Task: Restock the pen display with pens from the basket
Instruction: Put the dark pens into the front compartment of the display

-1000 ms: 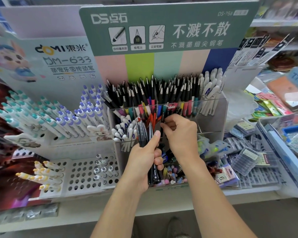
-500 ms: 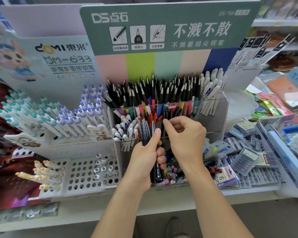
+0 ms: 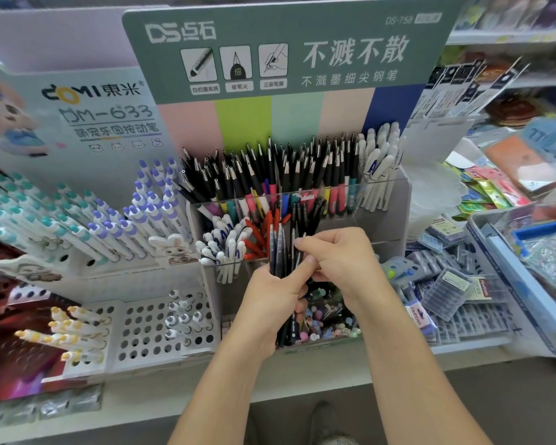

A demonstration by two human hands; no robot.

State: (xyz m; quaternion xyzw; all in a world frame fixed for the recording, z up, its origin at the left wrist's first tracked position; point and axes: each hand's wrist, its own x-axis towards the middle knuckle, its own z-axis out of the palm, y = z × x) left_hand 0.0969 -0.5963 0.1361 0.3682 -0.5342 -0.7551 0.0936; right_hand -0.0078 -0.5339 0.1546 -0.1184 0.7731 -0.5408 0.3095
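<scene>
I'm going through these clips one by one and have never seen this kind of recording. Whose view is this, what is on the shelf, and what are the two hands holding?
No machine here: a person wears a camera on the head, looking forward and down at their own bare hands. They face a shop shelf carrying a clear pen display with black, red and white pens, under a green sign. Left of it stand white pens with teal and purple caps; to the right lie small packets. The left hand grips a bundle of dark pens upright. The right hand pinches at one pen in that bundle, apparently picking it out for the display.
</scene>
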